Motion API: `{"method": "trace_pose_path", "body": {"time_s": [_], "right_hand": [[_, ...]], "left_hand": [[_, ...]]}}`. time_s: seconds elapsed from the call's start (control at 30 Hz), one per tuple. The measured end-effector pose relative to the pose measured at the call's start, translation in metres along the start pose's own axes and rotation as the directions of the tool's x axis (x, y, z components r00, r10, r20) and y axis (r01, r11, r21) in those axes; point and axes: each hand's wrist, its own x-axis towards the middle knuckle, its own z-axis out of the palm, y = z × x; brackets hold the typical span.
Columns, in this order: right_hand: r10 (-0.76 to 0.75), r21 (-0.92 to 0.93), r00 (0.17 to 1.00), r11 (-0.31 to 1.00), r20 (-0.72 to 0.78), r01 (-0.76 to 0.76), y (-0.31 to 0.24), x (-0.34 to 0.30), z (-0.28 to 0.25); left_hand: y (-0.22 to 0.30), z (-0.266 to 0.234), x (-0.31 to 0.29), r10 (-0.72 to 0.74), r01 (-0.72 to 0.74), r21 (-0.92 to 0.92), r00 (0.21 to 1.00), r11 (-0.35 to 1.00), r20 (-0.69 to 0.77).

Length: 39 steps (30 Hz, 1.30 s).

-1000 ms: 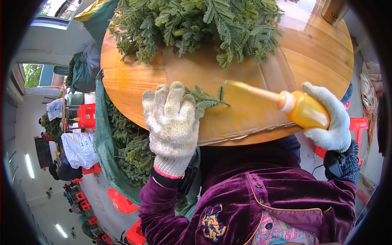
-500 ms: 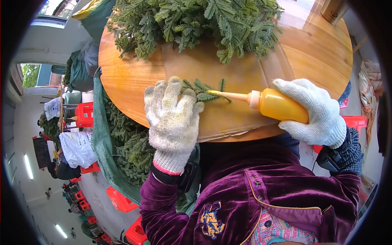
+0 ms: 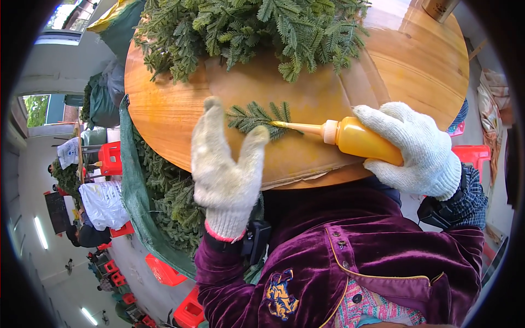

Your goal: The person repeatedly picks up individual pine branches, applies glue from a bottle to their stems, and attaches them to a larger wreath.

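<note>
My right hand (image 3: 413, 147), in a white knit glove, grips a squeeze bottle (image 3: 365, 140) of yellow liquid, tipped on its side and aimed left. Its long nozzle ends at a small fir sprig (image 3: 252, 117) lying on brown cardboard (image 3: 311, 153). Whether the tip touches the needles or hovers just over them, I cannot tell. Beside the sprig's left end is my left hand (image 3: 227, 158), in a stained white glove. Its thumb stands apart from the fingers, and nothing shows in it; the fingers are slightly smeared by motion.
A large pile of fir branches (image 3: 257, 33) covers the far side of the round wooden table (image 3: 426, 71). A brown cylindrical container (image 3: 439, 7) stands at the far right edge. Left of my lap, an open green sack (image 3: 131, 180) holds more branches. Red stools (image 3: 164, 270) stand around.
My left hand has lifted off the sprig and turned, its thumb spreading from the fingers, so more of the sprig shows. The bottle, in my right hand, has shifted slightly left.
</note>
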Motion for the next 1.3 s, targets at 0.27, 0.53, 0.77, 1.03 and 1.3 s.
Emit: {"method": "trace_pose_path", "body": {"time_s": [0.27,0.53,0.77,1.03,1.3], "right_hand": [[0.015,0.077,0.999,0.997,-0.043,-0.012,0.001,-0.003,0.001],[-0.009,0.121,0.992,0.992,-0.124,0.024,-0.003,0.010,0.009],[-0.121,0.107,0.989,0.986,-0.082,0.129,0.000,0.022,0.013],[-0.085,0.150,0.993,0.984,-0.078,0.096,-0.002,0.019,0.012],[-0.079,0.178,0.996,0.980,-0.045,0.086,-0.010,0.021,0.005]], "left_hand": [[-0.005,0.017,0.000,-0.034,0.028,0.052,0.992,0.998,0.122],[-0.002,0.016,0.000,-0.097,0.097,0.004,0.982,0.995,0.162],[0.003,0.017,0.000,-0.187,0.206,-0.116,0.970,0.972,0.153],[0.005,0.013,0.003,-0.202,0.224,-0.100,0.961,0.969,0.190],[0.007,0.013,0.004,-0.230,0.248,-0.066,0.950,0.966,0.211]]}}
